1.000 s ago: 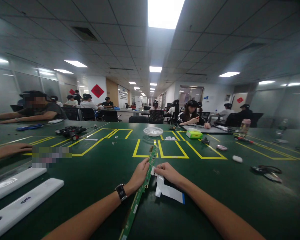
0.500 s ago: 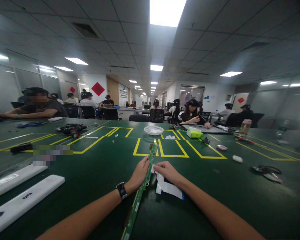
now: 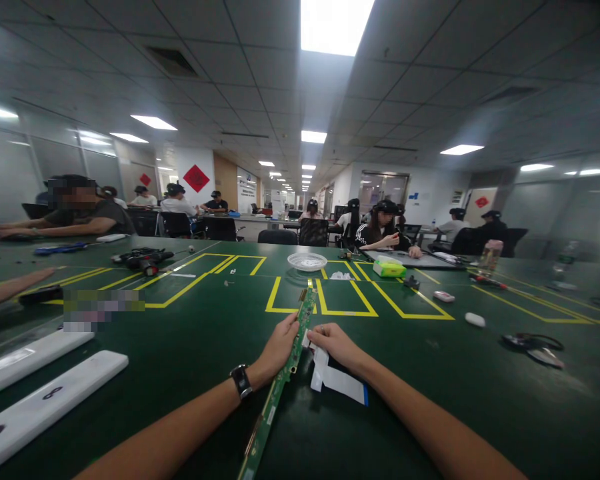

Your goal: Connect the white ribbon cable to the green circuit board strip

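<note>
A long narrow green circuit board (image 3: 280, 383) lies on the dark green table (image 3: 430, 400), running from the near edge toward the yellow markings. My left hand (image 3: 279, 348), with a black watch on its wrist, rests on the board's left side with fingers curled against it. My right hand (image 3: 334, 343) pinches the end of a white flat ribbon cable (image 3: 337, 380) right beside the board's edge. The cable has a blue tip and trails toward me on the right.
White long panels (image 3: 45, 403) lie at the near left. A clear round dish (image 3: 307, 261), a green-and-white box (image 3: 389, 268), small white parts (image 3: 475, 319) and black cables (image 3: 533, 343) sit farther out. Another person's arm (image 3: 10, 287) reaches in at left; several people sit at far tables.
My hands and the board have barely moved. The other person's arm at the left drew back and now reaches in higher up; a black object lies where that hand was.
</note>
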